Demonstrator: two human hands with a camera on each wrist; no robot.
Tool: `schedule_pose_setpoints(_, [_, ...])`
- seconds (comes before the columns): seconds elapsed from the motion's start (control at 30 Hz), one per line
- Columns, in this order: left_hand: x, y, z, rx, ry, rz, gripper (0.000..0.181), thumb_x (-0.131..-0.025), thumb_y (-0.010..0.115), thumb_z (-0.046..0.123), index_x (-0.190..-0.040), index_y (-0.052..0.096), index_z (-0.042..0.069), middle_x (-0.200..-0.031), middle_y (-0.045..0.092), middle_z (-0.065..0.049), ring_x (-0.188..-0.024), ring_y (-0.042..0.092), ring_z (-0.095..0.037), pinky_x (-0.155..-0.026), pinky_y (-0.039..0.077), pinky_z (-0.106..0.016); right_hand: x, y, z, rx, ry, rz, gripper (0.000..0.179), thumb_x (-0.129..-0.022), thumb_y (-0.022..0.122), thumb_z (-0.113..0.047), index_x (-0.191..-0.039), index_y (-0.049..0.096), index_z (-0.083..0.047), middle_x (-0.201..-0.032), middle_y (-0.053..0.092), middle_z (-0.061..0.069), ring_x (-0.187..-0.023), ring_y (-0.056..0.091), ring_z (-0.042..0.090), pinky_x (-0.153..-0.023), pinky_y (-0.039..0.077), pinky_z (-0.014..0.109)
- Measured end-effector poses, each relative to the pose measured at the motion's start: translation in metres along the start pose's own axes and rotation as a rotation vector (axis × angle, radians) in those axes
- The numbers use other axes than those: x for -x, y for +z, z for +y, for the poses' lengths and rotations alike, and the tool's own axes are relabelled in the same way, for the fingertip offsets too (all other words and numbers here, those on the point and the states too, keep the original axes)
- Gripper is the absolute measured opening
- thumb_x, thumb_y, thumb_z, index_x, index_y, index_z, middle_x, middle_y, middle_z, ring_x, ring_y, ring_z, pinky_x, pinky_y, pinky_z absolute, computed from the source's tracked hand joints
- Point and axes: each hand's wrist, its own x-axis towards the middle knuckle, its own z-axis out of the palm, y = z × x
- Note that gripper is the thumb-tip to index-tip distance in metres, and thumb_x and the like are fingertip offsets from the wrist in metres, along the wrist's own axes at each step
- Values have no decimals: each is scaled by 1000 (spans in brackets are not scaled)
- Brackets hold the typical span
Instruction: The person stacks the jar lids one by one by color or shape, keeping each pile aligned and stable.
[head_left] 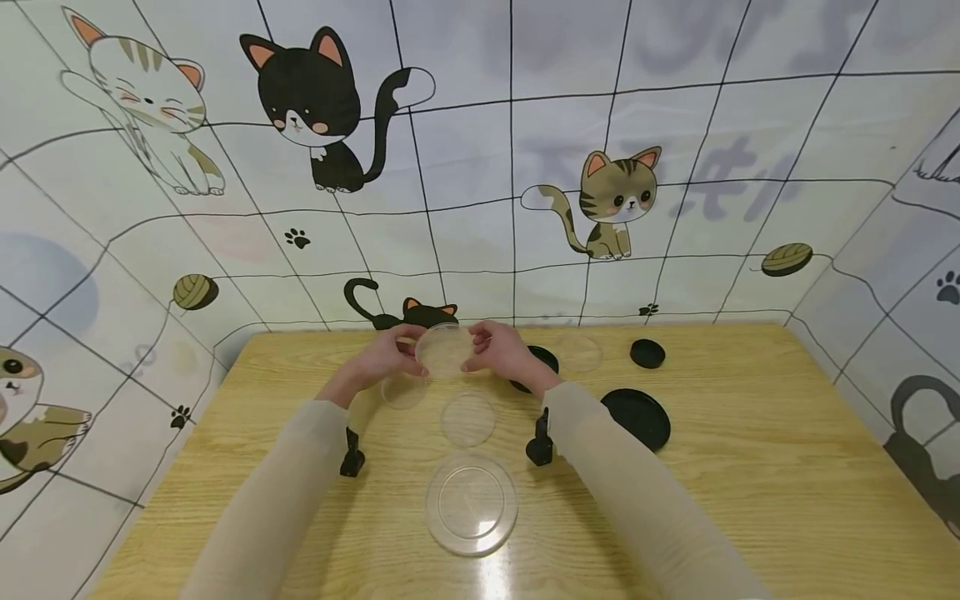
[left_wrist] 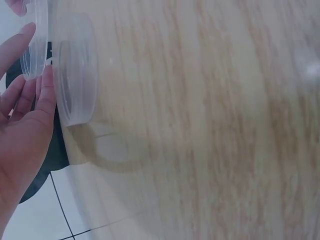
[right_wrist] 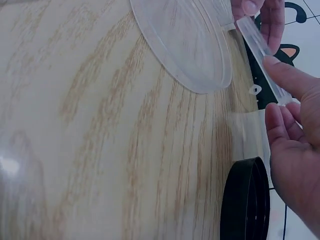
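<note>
Both hands hold a clear round plastic lid (head_left: 444, 350) between them, tilted up near the back edge of the table. My left hand (head_left: 388, 354) pinches its left rim with thumb and fingers, and my right hand (head_left: 497, 352) pinches the opposite rim. Seen from the right wrist, the held lid (right_wrist: 261, 57) appears nearly edge-on. Just below the left hand lies a smaller clear round piece (head_left: 403, 392), which shows a raised side wall in the left wrist view (left_wrist: 80, 70). A black round lid (head_left: 546, 360) sits partly hidden behind the right hand.
Nearer me lie a medium clear disc (head_left: 468, 419) and a large clear disc (head_left: 471, 533). Right of the hands are another clear disc (head_left: 579, 353), a small black lid (head_left: 647, 353) and a large black lid (head_left: 641, 421). A cat-print cloth (head_left: 472, 242) hangs behind the wooden table (head_left: 750, 467).
</note>
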Motion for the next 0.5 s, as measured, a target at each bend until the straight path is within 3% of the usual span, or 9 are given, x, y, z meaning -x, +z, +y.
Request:
schedule_pose_setpoints(0.23, [7, -1, 9, -8, 13, 13, 78, -86, 81, 5, -152, 41, -1, -145, 45, -22, -116, 48, -30, -87, 49, -33, 7, -7, 2, -24, -42, -9, 67, -86, 84, -7, -145, 53, 0, -131, 57, 19, -111, 59, 26, -93, 51, 41])
schedule_pose_setpoints(0.5, [26, 6, 21, -12, 36, 14, 76, -85, 82, 4, -150, 44, 0, -130, 52, -27, -106, 55, -28, -82, 52, -31, 25, -17, 2, 12, -141, -28, 68, -83, 87, -11, -141, 55, 4, -126, 59, 21, -105, 61, 25, -91, 53, 39])
